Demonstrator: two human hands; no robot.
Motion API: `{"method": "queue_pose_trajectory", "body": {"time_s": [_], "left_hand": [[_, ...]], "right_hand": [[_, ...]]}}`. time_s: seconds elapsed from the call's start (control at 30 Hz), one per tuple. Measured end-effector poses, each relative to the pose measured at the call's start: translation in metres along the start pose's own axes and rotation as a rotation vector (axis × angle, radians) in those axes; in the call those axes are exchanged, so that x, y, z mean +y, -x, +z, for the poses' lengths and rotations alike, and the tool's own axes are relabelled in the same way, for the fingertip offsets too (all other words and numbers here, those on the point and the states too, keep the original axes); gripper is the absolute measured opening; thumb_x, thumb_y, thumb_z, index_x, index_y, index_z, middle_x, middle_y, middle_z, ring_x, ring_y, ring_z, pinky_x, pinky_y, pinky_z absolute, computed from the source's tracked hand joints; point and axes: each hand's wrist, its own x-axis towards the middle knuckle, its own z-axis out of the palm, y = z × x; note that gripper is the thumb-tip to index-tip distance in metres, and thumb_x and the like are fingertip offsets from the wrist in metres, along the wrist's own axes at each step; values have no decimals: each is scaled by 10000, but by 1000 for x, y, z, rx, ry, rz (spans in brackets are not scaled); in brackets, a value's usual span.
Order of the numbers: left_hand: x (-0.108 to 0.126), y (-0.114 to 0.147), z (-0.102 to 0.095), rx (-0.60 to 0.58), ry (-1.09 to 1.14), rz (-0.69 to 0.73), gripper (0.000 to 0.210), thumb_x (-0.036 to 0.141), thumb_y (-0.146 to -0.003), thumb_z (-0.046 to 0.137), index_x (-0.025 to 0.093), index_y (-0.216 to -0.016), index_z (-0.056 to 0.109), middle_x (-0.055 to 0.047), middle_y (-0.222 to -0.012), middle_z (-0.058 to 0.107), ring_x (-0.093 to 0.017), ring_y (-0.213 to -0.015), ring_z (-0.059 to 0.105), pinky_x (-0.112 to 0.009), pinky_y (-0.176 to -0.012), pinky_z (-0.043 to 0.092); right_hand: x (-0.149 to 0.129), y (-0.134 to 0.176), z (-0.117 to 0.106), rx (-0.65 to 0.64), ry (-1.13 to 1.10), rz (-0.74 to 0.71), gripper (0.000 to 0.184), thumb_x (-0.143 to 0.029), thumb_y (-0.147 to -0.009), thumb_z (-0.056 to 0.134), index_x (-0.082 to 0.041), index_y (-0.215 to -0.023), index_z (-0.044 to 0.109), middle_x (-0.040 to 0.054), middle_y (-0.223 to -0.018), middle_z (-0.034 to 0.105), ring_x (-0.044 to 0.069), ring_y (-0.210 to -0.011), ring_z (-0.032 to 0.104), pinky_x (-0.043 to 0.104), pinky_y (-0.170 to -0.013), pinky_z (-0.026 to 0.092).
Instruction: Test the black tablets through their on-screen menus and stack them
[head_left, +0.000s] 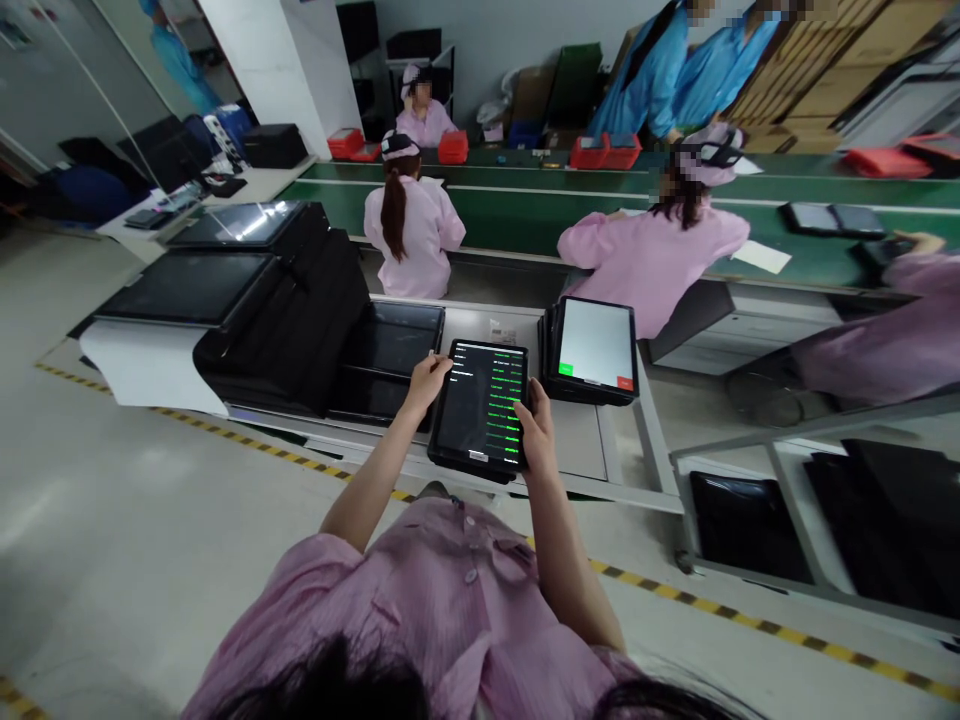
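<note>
So closest to the lens you've got two clumps of dark hair (337, 685) hanging down, then your one pink shirt (461, 590), with both forearms reaching forward. Your right hand (538, 425) is grasping the right side of one tablet (476, 410), thumb over the screen edge. Your left hand (431, 375) has fingertips touching the upper left edge; honestly can't tell if it's gripping or just resting there. That tablet sits right between your hands, dark screen, a column of green text down the right, a few short white lines upper left.

Just right of it, one lit tablet (596, 340) tops a dark pile, with one green box and one red box on its pale screen. Both are over the one white cart (581, 445). Left of your hands I count two dark panels (397, 335) lying low, then two tall stacks (281, 330) of black gear beyond.

Further out, four coworkers in pink (409, 230) are around the green bench (510, 180), plus two people in blue (637, 75) at the back right and one more person in blue (180, 60) far left. Two more tablets (814, 218) lie on the bench at right, near one white sheet (761, 257).
</note>
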Motion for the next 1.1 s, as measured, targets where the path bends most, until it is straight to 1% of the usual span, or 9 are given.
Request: {"method": "queue_pose_trajectory", "body": {"time_s": [0.2, 0.43, 0.57, 0.73, 0.8, 0.87, 0.97, 1.0, 1.1], "left_hand": [[7, 1, 0, -27, 28, 0, 185, 372, -865, 718, 198, -902, 769, -49, -935, 788, -218, -925, 711, -313, -873, 522], [-6, 14, -10, -87, 89, -101, 404, 376, -837, 801, 188, -1195, 794, -87, -1101, 829, -263, -1041, 759, -377, -960, 560], [-6, 19, -8, -45, 63, -103, 407, 391, -830, 819, 166, -1168, 796, -91, -1064, 826, -248, -996, 762, -367, -946, 565], [8, 17, 1, 1, -14, -102, 321, 409, -838, 797, 177, -1060, 785, -68, -962, 806, -239, -933, 745, -340, -874, 552], [12, 18, 1, 15, -55, -98, 312, 395, -825, 802, 181, -1050, 774, -67, -957, 801, -234, -923, 736, -328, -859, 542], [15, 23, -4, 1, -73, -92, 300, 448, -860, 765, 185, -1005, 772, -72, -973, 802, -229, -928, 728, -315, -843, 532], [14, 42, -18, -101, -129, -84, 468, 631, -958, 606, 200, -867, 764, -71, -929, 795, -231, -899, 712, -304, -786, 520], [13, 49, -24, -146, -170, -88, 513, 673, -959, 585, 207, -836, 759, -65, -891, 787, -233, -873, 705, -303, -762, 517], [11, 68, -36, -180, -194, -73, 550, 724, -953, 563, 225, -878, 783, -54, -905, 795, -246, -897, 710, -305, -761, 524]], "right_hand": [[-2, 1, 3, 28, -23, 3, 784, -536, -908, 739, -333, -1618, 475, 34, -1739, 446, 294, -1616, 402, 512, -1344, 351], [1, 4, -1, 17, -39, 6, 788, -540, -908, 734, -331, -1620, 470, 39, -1731, 460, 281, -1629, 385, 500, -1340, 356], [3, 5, -3, 9, -24, 5, 770, -545, -924, 719, -344, -1624, 470, 32, -1745, 440, 272, -1634, 377, 497, -1350, 334], [-1, 11, -10, 25, -59, 51, 719, -539, -906, 745, -326, -1562, 543, 42, -1723, 478, 279, -1609, 426, 504, -1343, 341], [-3, 13, -16, 27, -42, 55, 641, -549, -897, 756, -297, -1472, 625, 58, -1648, 573, 290, -1560, 495, 514, -1327, 362], [-6, 15, -23, 39, 7, 31, 574, -572, -889, 764, -268, -1369, 686, 76, -1527, 681, 299, -1475, 579, 525, -1297, 397], [-11, 15, -34, 69, 44, 32, 646, -608, -857, 797, -267, -1385, 649, 92, -1349, 783, 293, -1244, 718, 536, -1161, 524], [-13, 13, -37, 82, 32, 53, 685, -607, -839, 815, -272, -1406, 628, 90, -1304, 802, 282, -1152, 748, 526, -1098, 565], [-25, 6, -38, 132, -75, 173, 680, -567, -766, 875, -262, -1337, 666, 78, -1181, 838, 249, -933, 779, 473, -952, 632]]}}
